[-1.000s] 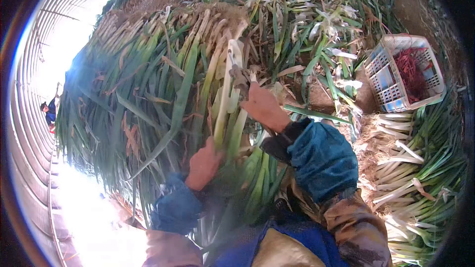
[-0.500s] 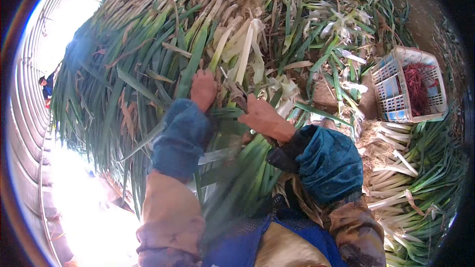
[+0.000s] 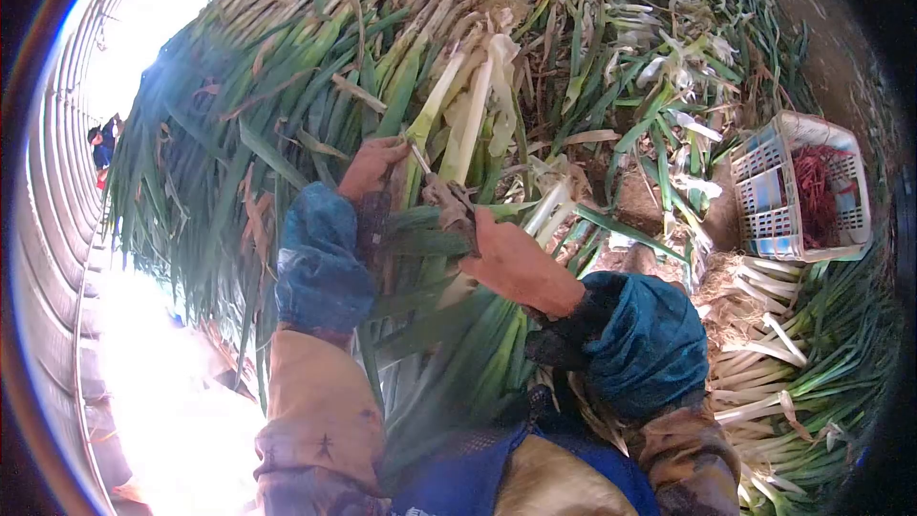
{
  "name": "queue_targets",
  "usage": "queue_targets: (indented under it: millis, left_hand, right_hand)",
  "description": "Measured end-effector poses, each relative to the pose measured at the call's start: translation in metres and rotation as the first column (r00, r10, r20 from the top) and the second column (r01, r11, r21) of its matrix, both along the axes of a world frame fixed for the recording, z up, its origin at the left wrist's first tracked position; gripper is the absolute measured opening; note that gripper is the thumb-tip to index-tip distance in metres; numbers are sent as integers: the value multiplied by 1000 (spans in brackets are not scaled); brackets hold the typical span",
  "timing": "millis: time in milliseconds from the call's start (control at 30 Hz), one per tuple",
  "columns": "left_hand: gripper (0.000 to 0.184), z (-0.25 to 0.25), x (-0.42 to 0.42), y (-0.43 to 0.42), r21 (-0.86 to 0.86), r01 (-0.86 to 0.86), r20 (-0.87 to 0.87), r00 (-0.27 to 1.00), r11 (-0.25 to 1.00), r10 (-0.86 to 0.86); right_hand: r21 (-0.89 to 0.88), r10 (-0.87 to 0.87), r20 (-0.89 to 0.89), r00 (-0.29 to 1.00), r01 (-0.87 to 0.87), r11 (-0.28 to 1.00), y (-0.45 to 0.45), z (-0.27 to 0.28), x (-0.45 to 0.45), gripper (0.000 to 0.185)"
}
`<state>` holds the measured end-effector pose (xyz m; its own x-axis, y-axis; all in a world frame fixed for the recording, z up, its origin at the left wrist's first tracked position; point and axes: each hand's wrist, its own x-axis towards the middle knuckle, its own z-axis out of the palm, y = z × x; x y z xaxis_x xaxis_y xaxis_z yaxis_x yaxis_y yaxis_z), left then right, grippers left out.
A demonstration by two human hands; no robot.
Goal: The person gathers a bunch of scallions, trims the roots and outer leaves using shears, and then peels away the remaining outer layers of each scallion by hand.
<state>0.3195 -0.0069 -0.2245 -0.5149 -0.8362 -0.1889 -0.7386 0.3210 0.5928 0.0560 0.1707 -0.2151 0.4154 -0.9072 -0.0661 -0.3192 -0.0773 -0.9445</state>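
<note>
My left hand [image 3: 371, 169] is closed with its fingertips at the green part of a leek [image 3: 437, 100], in the middle of the view. My right hand [image 3: 523, 263] grips a small knife-like tool [image 3: 447, 201] with a brown, wrapped-looking body. Its thin pale tip points up and left, close to my left fingertips. A second leek with a thick white stalk [image 3: 469, 119] lies just right of the first, with loose pale outer leaves. Below my hands, long green leaves [image 3: 478, 358] fan across my lap, partly blurred.
A big heap of leeks [image 3: 220, 124] fills the left and back. Stripped leaves [image 3: 659, 76] litter the ground behind. At right stands a white plastic basket [image 3: 769, 201] holding red ties [image 3: 815, 191]; cleaned leeks [image 3: 764, 325] lie below it. Another person [image 3: 101, 145] is far left.
My left hand has moved slightly left and down and its fingers have turned toward the tool. My right hand stays nearly in place, and more of the tool shows.
</note>
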Motion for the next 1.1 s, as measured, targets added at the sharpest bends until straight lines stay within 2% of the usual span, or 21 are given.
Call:
queue_targets:
  millis: [67, 133, 167, 200, 300, 400, 500, 533, 600, 667, 700, 733, 767, 800, 833, 867, 900, 1000, 1067, 1100]
  left_hand:
    - [36, -40, 30, -21, 92, -33, -105, 994, 995, 42]
    - [38, -38, 26, -19, -74, 86, -37, 995, 994, -89]
    - [39, -34, 27, -18, -265, 235, 112, 971, 935, -212]
    - [40, -30, 26, -16, -419, 393, 280, 913, 819, -296]
    - [40, -29, 26, -13, -435, 380, 315, 913, 816, -257]
    - [38, -29, 14, -10, -197, 93, 167, 984, 976, -60]
    - [37, -19, 1, -12, 86, -189, 84, 980, 978, 182]
    - [34, -16, 0, -16, -129, -78, 243, 964, 989, 108]
    - [30, -7, -6, -31, -457, 241, 559, 827, 856, 65]
    - [27, 61, -57, -53, -35, 251, 747, 650, 967, -142]
    - [23, 86, -73, -68, 13, 308, 687, 688, 951, -233]
    - [21, 100, -74, -100, -183, 695, 569, 652, 695, -502]
    - [21, 113, -75, -133, -497, 834, 575, 522, 238, -630]
    - [20, 152, -110, -136, -443, 830, 562, 553, 341, -616]
    - [25, 186, -157, -104, -494, 391, 170, 920, 777, -354]
    - [29, 195, -171, -86, -419, 133, -12, 988, 898, -152]
    - [33, 205, -185, -68, -308, -139, -217, 973, 941, 73]
    - [39, 211, -167, -68, -378, -42, -287, 955, 925, -74]
    - [43, 215, -163, -65, -433, 25, -319, 931, 901, -179]
    - [42, 207, -164, -34, -407, 38, -242, 959, 913, -148]
  right_hand:
    - [24, -15, -27, 1000, 16, 1000, -4, 2, -2, 41]
    - [44, -17, -33, 999, 18, 999, -4, 4, -4, 42]
    - [53, -10, -25, 1000, 11, 999, -3, 4, -5, 42]
    - [61, -3, -15, 1000, 4, 998, -3, 6, -6, 42]
    - [116, 31, -65, 997, -23, 993, -1, 18, -12, 40]
    - [144, -2, -5, 1000, 3, 990, -5, 9, -16, 39]
    - [87, 9, -77, 997, -2, 996, -5, 3, -10, 39]
    - [69, 10, -47, 999, -7, 998, -5, 3, -11, 38]
    - [36, 14, 14, 1000, -15, 999, -3, 4, -13, 37]
    - [62, 37, 25, 999, -39, 997, -4, 3, -13, 38]
    - [74, 53, 29, 998, -55, 996, -6, 2, -12, 39]
    - [3, 69, 15, 997, -69, 998, -8, -5, -8, 40]
    - [-65, 83, 1, 997, -82, 994, -8, -18, -2, 41]
    - [-128, 94, -13, 995, -95, 987, -6, -25, 1, 42]
    - [-107, 32, -8, 999, -32, 994, -8, -23, 0, 43]
    - [-89, -32, -5, 999, 32, 996, -14, -19, -3, 44]
    - [-71, -94, -5, 996, 94, 993, -18, -17, -6, 45]
    - [-256, -323, -47, 945, 301, 919, -27, -20, -21, 44]
    - [-319, -242, -108, 964, 197, 927, -23, -16, -20, 44]
    - [-346, -205, -139, 969, 146, 927, -22, -15, -19, 43]
